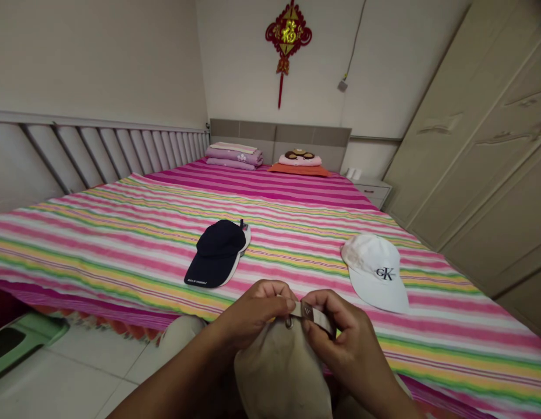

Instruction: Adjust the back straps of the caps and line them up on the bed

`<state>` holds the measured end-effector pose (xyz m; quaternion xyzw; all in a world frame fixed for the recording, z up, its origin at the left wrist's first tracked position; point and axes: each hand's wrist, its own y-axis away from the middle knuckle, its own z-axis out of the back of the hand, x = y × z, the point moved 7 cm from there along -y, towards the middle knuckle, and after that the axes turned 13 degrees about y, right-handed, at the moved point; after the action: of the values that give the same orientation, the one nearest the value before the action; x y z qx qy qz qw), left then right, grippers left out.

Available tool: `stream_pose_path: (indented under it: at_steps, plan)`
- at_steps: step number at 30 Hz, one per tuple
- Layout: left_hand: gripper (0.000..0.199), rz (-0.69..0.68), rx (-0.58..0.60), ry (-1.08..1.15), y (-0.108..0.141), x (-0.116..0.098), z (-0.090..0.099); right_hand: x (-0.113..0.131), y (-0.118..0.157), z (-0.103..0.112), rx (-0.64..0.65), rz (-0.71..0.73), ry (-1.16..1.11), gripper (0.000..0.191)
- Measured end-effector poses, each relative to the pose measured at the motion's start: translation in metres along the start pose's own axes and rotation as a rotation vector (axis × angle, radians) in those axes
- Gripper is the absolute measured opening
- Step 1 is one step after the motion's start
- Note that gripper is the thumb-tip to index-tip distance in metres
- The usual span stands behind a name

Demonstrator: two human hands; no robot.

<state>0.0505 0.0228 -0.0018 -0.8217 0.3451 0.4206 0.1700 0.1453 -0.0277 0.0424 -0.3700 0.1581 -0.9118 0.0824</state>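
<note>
A beige cap [281, 372] hangs between my hands at the bed's near edge, its strap and a small metal ring uppermost. My left hand [264, 305] pinches the strap end beside the ring. With thumb and fingers, my right hand [340, 326] grips the same strap around a brown patch. Beyond my left hand, a navy cap [220, 250] with a pale brim edge lies on the striped sheet. To the right, a white cap [377, 270] with dark lettering rests brim toward me.
The bed's striped sheet [134, 233] spreads ahead. Folded purple bedding [235, 156] and a pink and orange stack [300, 163] sit by the headboard [307, 137]. A railing [108, 148] runs along the left, wardrobes [480, 139] stand right, and a green stool [29, 340] is at lower left.
</note>
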Motion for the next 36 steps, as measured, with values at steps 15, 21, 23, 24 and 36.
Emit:
stream_pose_path:
  at_steps: [15, 21, 23, 24, 36]
  plan:
    - [0.011, -0.010, -0.020, 0.145, -0.005, -0.004, 0.005, -0.023, -0.004, -0.018, 0.370, -0.165, -0.517, 0.022]
    - [0.012, -0.046, -0.045, 0.194, -0.004, -0.016, 0.009, -0.039, -0.008, -0.029, 0.528, -0.145, -0.736, 0.031]
    - [0.013, -0.050, -0.048, 0.197, -0.004, -0.018, 0.011, -0.042, -0.007, -0.033, 0.569, -0.154, -0.761, 0.031]
    - [0.013, -0.051, -0.053, 0.190, -0.004, -0.018, 0.011, -0.044, -0.006, -0.035, 0.582, -0.166, -0.788, 0.032]
    - [0.014, 0.028, -0.016, -0.039, -0.010, -0.023, -0.006, -0.023, 0.002, -0.024, 0.550, -0.348, -0.830, 0.029]
